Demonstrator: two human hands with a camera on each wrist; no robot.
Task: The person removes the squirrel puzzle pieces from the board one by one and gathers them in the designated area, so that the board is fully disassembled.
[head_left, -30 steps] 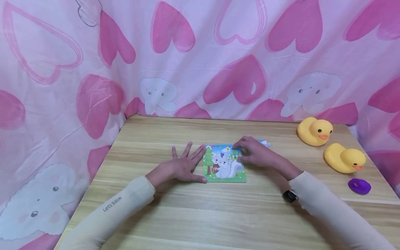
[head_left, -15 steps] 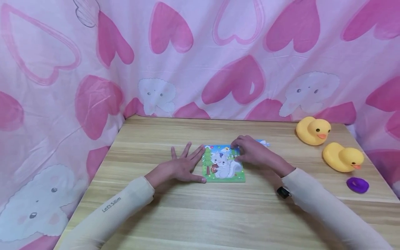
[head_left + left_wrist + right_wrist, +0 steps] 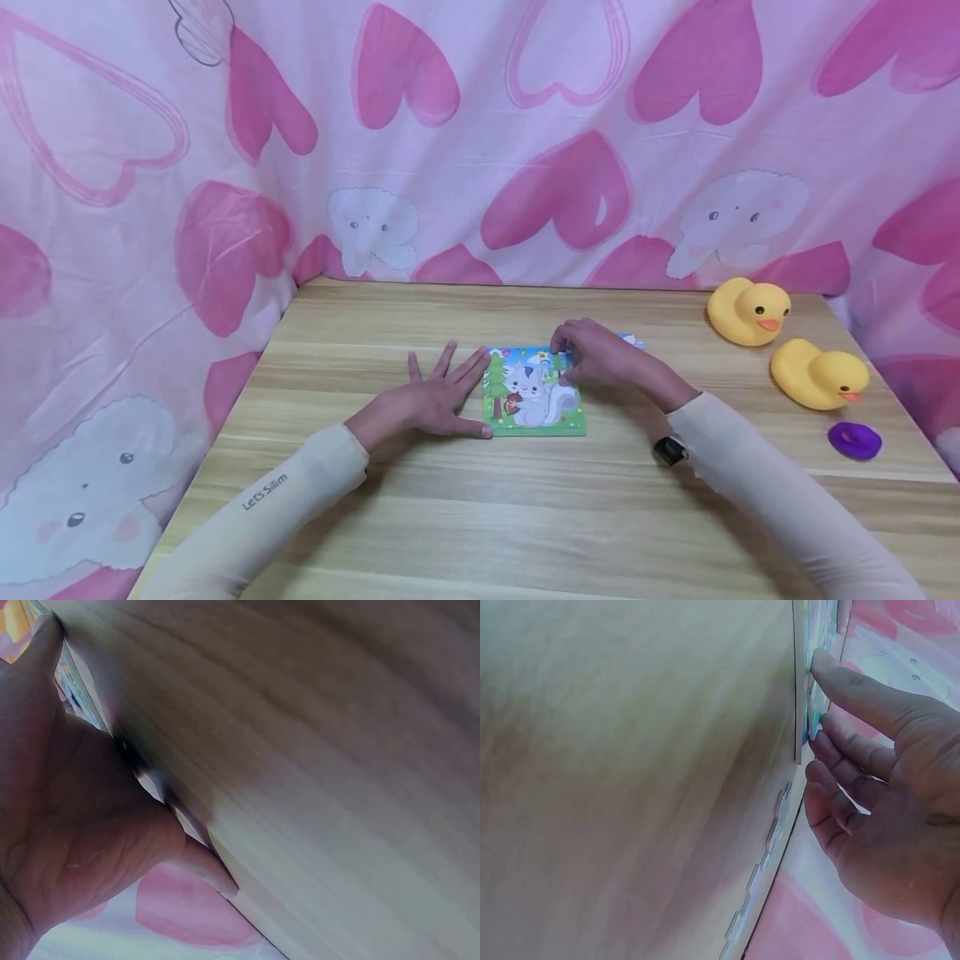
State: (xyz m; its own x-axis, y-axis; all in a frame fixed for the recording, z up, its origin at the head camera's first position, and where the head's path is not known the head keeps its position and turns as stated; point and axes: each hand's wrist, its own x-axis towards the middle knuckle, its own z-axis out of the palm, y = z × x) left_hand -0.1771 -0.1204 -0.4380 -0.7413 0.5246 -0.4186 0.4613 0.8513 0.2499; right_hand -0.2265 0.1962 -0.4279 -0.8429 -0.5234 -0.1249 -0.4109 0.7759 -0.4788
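Observation:
A square jigsaw puzzle point(image 3: 536, 408) with a white squirrel picture lies flat near the middle of the table. My left hand point(image 3: 435, 404) has its fingers spread on the wood, with thumb and fingertips at the puzzle's left edge. Over the upper right corner, my right hand point(image 3: 600, 354) pinches a puzzle piece point(image 3: 814, 718) between thumb and fingers. In the right wrist view this piece stands tilted above the board point(image 3: 799, 690). Joined puzzle pieces point(image 3: 757, 874) lie beside the board there; the right hand mostly covers them in the head view, leaving a blue and white corner point(image 3: 633, 341).
Two yellow rubber ducks point(image 3: 748, 312) stand at the right of the wooden table point(image 3: 450, 517). A purple ring-shaped object point(image 3: 855, 441) lies in front of them. A pink heart-patterned cloth point(image 3: 480, 150) hangs behind and at both sides.
My right forearm has shifted a little to the left, its hand staying at the puzzle's upper right corner. The left hand keeps its place. The head view has drifted slightly.

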